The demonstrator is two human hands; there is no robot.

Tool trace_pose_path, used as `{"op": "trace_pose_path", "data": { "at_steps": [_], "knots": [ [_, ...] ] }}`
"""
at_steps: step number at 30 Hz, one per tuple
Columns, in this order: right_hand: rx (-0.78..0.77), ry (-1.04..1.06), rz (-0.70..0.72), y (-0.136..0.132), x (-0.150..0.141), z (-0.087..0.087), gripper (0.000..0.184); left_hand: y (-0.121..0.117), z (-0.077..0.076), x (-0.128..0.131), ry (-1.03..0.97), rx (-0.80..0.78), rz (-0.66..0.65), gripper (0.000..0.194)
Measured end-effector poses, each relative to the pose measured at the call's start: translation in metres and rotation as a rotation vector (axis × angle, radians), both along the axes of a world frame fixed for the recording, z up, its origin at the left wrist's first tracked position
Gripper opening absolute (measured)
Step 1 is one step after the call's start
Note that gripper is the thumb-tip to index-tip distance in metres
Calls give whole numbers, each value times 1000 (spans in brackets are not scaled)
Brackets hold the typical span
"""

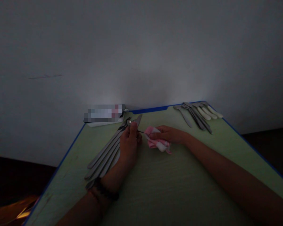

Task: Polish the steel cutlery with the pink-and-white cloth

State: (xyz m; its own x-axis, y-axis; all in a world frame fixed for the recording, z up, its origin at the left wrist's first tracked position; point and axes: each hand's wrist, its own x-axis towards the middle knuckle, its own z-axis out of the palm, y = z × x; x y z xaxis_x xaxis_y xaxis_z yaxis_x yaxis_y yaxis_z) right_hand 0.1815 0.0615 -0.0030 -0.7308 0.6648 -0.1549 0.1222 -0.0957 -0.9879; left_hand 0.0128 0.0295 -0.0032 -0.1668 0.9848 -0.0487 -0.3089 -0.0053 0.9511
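My left hand (129, 141) is closed around a metal spoon (141, 131). A bright glint shows by the thumb, and the thin handle sticks out to the right; the fingers cover most of the rest. My right hand (167, 134) grips a crumpled pink and white cloth (161, 146), which meets the end of that handle. Under and beside my left forearm, several metal table knives (106, 152) lie slanted in a row, partly hidden by the hand and wrist.
At the back right lie a single spoon (184, 116), a bunch of metal cutlery (196, 117) and several white-handled pieces (204, 113). A blurred-out flat object (103, 114) rests at the back left. The green table (155, 191) has blue edging and stands against a pale wall (141, 56).
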Motion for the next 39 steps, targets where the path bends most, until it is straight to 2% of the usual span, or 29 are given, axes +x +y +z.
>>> {"op": "trace_pose_path", "data": {
  "at_steps": [5,13,23,29,39],
  "knots": [
    [-10,3,-12,0,-1,2,39,1,1,1,-37,-18,-16,35],
    [10,25,-41,2,-1,-4,38,-3,3,5,13,-31,-51,29],
    [15,5,-37,2,-1,-4,40,-3,2,5,-43,-26,-97,38],
    [19,31,-59,0,-2,-1,38,-3,3,6,-60,-20,-53,32],
    [-4,10,-41,2,-1,-3,40,-3,0,4,-32,1,-54,36]
  ]
}}
